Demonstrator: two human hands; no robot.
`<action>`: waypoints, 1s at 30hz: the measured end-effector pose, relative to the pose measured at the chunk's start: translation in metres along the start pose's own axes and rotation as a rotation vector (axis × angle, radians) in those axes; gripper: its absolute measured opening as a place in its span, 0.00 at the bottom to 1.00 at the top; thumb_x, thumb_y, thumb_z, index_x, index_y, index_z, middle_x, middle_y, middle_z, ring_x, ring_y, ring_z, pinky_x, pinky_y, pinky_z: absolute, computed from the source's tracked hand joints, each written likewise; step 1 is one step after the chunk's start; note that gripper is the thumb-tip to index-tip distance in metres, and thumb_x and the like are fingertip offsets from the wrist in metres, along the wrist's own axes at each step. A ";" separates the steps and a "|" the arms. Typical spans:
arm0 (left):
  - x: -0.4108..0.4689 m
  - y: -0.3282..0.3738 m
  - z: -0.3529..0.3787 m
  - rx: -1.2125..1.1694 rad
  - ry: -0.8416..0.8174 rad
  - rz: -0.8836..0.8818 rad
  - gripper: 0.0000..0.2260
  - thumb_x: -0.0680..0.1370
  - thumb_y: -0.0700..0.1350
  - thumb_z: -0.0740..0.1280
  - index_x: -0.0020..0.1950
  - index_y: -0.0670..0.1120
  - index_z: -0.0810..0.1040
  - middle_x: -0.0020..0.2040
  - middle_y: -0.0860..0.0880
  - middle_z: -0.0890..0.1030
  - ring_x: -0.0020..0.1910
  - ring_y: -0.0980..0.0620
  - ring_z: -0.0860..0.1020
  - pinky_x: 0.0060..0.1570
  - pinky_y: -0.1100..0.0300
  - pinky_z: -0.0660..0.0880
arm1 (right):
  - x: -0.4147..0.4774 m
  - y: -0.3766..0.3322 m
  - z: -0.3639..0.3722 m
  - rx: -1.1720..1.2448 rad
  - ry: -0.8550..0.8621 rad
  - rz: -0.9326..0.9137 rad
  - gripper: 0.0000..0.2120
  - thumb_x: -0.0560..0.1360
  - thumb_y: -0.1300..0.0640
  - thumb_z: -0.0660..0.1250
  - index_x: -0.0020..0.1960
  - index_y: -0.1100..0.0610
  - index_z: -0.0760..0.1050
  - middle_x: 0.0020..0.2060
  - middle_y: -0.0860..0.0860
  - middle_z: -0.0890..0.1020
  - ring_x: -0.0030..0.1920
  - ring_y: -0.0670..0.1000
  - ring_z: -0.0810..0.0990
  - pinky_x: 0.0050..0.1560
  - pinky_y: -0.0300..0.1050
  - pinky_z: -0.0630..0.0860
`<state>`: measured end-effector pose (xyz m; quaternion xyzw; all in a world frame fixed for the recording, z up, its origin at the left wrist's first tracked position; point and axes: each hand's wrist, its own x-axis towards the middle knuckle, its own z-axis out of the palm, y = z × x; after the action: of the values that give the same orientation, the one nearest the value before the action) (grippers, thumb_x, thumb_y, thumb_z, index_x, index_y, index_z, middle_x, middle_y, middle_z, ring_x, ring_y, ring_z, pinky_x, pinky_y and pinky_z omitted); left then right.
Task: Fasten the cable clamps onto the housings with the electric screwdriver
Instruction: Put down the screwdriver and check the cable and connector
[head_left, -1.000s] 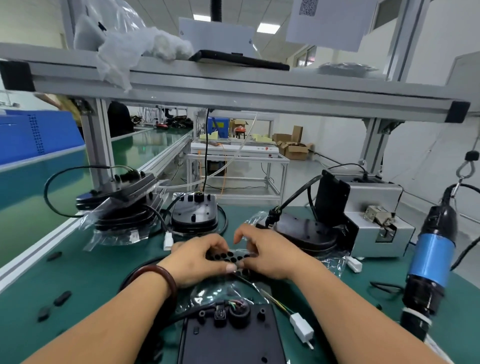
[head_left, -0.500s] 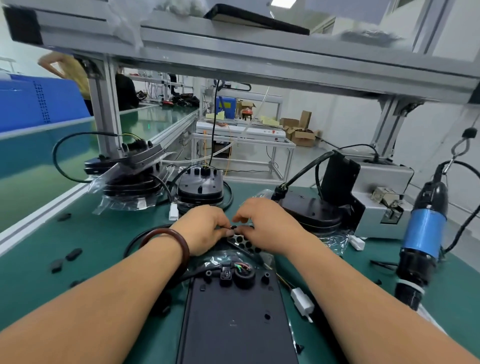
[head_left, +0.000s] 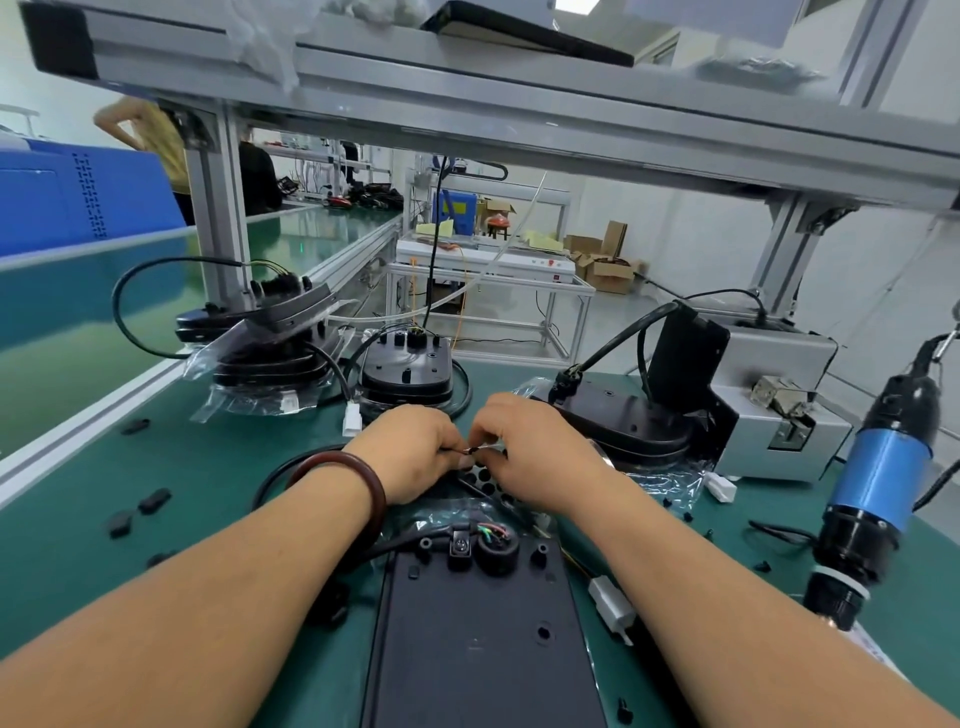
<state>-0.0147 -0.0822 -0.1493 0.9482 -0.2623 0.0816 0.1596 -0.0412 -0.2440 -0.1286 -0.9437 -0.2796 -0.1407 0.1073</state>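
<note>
The housing (head_left: 483, 639) lies flat on the green mat (head_left: 208, 467) directly before me. Its cable end points away and its screw posts face up, which I judge suits fastening from above.

Just beyond that end, my two hands meet over a black tray (head_left: 480, 477) of round holes. The left hand (head_left: 415, 452) and right hand (head_left: 530, 454) both have fingertips curled inward, pinching one small dark part (head_left: 467, 451) between them. I take it for a cable clamp being readied, though it is too small to be sure. Neither hand holds the tool.

The screwdriver (head_left: 878, 483), blue-bodied, hangs tip down well to the right of the housing. I judge it is parked there for the right hand to pull in once the clamp is seated.

Counts:
- **Housings:** One near. A second housing (head_left: 405, 374) sits beyond it to the left and a third housing (head_left: 623, 421) beyond it to the right. A bagged stack (head_left: 270, 343) sits further left, and I cannot tell how many it holds.
- **Screwdriver:** One.
- **Connectors:** Three white connectors (head_left: 613, 605), with the nearest just right of the housing.
- **Pieces:** Four loose black pieces (head_left: 153, 501) on the mat left of the housing.
- **Feeder:** One grey feeder (head_left: 779, 415), beyond the housing to the right.
- **Bracelet:** One dark bracelet (head_left: 343, 483), on the left wrist.
</note>
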 end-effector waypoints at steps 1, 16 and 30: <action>0.000 0.000 0.000 -0.002 0.001 0.004 0.10 0.78 0.51 0.65 0.50 0.47 0.83 0.44 0.49 0.78 0.47 0.49 0.76 0.50 0.56 0.71 | 0.000 -0.001 0.001 -0.003 -0.004 -0.003 0.06 0.74 0.63 0.65 0.50 0.57 0.78 0.48 0.52 0.76 0.50 0.54 0.75 0.50 0.48 0.71; 0.000 -0.003 0.001 0.003 0.031 0.010 0.10 0.77 0.51 0.66 0.45 0.47 0.83 0.40 0.49 0.78 0.44 0.50 0.76 0.47 0.54 0.72 | -0.001 0.001 0.008 -0.036 0.077 -0.013 0.07 0.75 0.61 0.65 0.50 0.58 0.80 0.47 0.53 0.77 0.49 0.55 0.76 0.49 0.49 0.72; 0.002 -0.002 -0.002 -0.024 0.018 -0.044 0.09 0.77 0.52 0.66 0.50 0.50 0.84 0.40 0.54 0.77 0.45 0.53 0.77 0.49 0.59 0.73 | -0.003 0.005 0.007 0.033 0.077 -0.046 0.04 0.77 0.61 0.64 0.47 0.59 0.78 0.45 0.51 0.74 0.48 0.54 0.75 0.49 0.49 0.72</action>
<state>-0.0119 -0.0805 -0.1472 0.9510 -0.2408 0.0835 0.1752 -0.0395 -0.2475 -0.1364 -0.9290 -0.2990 -0.1747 0.1304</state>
